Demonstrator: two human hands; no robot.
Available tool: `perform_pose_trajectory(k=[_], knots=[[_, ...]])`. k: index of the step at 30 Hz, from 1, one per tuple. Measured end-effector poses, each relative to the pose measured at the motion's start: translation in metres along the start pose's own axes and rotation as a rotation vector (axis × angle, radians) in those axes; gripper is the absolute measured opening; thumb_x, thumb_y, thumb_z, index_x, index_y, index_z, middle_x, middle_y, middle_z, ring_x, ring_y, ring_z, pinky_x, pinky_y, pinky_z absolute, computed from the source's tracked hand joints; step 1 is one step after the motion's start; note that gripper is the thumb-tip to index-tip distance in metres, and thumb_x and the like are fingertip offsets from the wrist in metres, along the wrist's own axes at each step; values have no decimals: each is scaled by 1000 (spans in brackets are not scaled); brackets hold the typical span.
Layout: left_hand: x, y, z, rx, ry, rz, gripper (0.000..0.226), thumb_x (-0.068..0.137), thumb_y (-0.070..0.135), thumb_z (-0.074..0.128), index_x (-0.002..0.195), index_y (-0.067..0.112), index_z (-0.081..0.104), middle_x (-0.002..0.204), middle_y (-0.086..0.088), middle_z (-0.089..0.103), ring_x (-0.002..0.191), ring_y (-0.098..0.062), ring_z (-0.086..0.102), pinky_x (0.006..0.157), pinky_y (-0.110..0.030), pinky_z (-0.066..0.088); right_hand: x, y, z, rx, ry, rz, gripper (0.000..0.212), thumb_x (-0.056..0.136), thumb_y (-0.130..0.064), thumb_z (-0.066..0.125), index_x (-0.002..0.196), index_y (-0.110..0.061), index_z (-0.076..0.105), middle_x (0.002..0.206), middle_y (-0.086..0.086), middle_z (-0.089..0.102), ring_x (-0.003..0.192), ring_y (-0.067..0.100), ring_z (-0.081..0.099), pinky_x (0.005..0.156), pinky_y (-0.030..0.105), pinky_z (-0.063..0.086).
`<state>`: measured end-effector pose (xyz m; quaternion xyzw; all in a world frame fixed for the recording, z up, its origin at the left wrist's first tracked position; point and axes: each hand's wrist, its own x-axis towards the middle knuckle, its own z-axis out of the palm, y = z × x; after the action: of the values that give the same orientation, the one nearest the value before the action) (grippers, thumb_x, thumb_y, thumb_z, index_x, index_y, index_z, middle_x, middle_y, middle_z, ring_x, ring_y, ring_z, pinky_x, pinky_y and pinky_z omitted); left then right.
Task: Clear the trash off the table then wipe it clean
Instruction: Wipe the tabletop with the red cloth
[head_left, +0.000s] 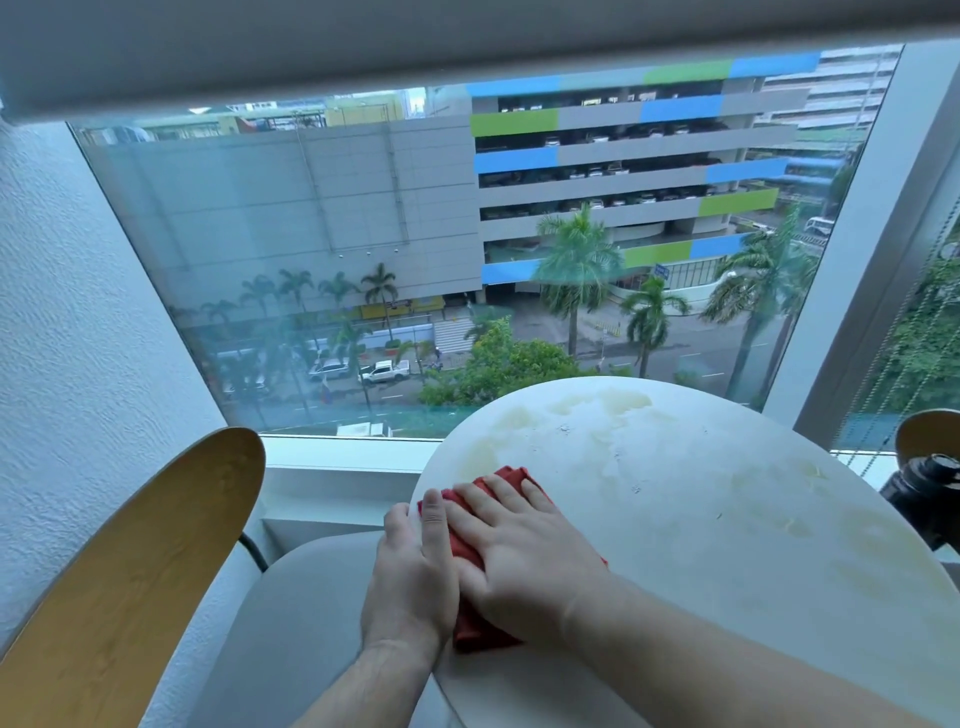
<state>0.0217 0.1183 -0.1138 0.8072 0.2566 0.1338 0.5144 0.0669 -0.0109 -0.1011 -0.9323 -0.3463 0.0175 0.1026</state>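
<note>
The left hand (410, 566) and right hand (514, 551) press flat, side by side, on the red cloth (511, 477). The stains (597, 405) ahead of them likely need firm, overlapping strokes.

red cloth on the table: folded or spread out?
Folded. The red cloth is a compact pad with layered edges at its far corner, pressed under the right hand.
</note>
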Motion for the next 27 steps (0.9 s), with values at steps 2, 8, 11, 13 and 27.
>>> perform_pose_trajectory(k=[2,8,11,13,27], knots=[[-3,3,-1,23,-3,-10,121,60,107,2,138,25,46,133,-5,64,121,-29,60,104,-50,47,9,11,-3,-36,-9,40,72,97,-65,26,163,-41,13,173,-11,13,160,20,6,129,48,1],[-7,7,-3,91,-14,-25,89,85,86,15,145,24,40,144,-5,57,128,-28,55,106,-48,45,3,38,-11,-52,-25,139,85,90,-80,21,164,-42,3,174,-12,1,161,19,-3,129,49,-2],[-6,7,-3,131,-14,-37,78,89,79,18,141,26,41,137,-4,60,120,-28,58,100,-46,47,-17,40,-11,-43,-32,147,87,89,-81,18,164,-42,-1,174,-11,-6,161,19,-9,129,48,-5],[-4,5,-2,162,-13,-51,65,96,72,24,138,27,41,132,-4,62,115,-28,59,98,-45,49,-30,36,-11,-43,-40,139,88,89,-81,19,164,-41,-3,174,-10,-8,160,19,-13,129,49,-6],[-1,5,1,290,10,-107,37,105,48,44,135,26,44,107,-3,61,97,-30,54,84,-39,42,-3,41,-7,-2,3,-5,81,89,-77,30,161,-42,15,174,-8,10,160,23,4,129,50,0]])
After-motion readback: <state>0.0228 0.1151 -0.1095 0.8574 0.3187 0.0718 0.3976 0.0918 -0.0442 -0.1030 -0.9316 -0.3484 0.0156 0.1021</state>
